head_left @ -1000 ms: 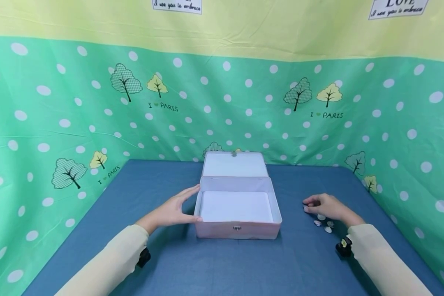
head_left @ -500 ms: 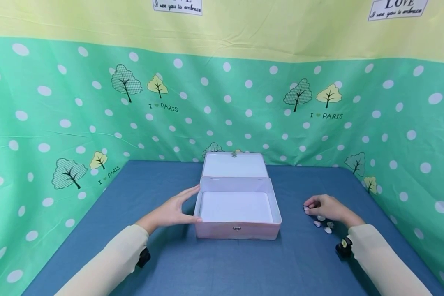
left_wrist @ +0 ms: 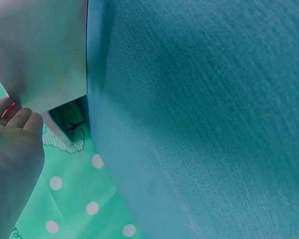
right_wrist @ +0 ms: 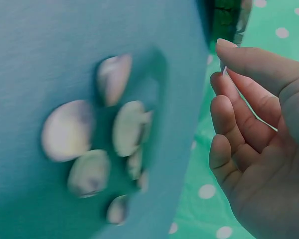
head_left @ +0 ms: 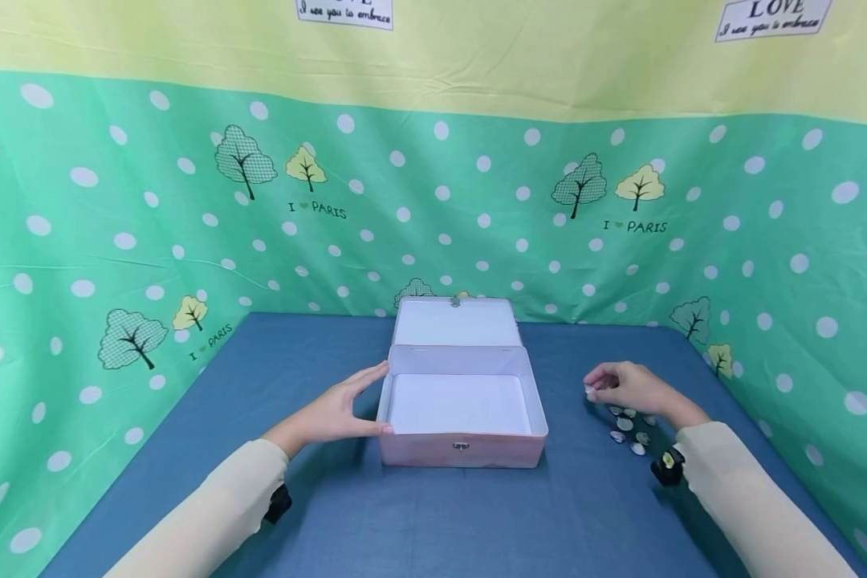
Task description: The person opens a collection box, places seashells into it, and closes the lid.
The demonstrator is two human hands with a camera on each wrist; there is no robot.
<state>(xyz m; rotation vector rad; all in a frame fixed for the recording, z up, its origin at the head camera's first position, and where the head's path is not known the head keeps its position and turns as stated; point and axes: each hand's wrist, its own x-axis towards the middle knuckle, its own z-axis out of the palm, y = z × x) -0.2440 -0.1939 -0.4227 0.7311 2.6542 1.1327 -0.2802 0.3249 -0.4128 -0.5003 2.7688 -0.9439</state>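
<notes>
A pink tin box [head_left: 419, 451] with a pale interior stands in the middle of the table, its lid [head_left: 455, 323] tipped back. My left hand [head_left: 332, 413] rests against the box's left side, thumb at the front corner and straight fingers along the wall. To the right of the box, my right hand [head_left: 639, 389] pinches a small seashell [right_wrist: 224, 68] between thumb and index finger, above the tabletop. Most of that shell is hidden by the fingertips. Below the right hand lie several whitish seashells [right_wrist: 68, 132] in a loose group.
Blue cloth covers the table [head_left: 470, 522]. A green polka-dot curtain [head_left: 477, 233] with printed trees hangs behind it and along both sides. Each wrist wears a black camera [head_left: 668, 467].
My right hand has risen slightly and moved forward and left with a shell pinched in its fingertips, uncovering more shells beneath. The left hand and the box have stayed put.
</notes>
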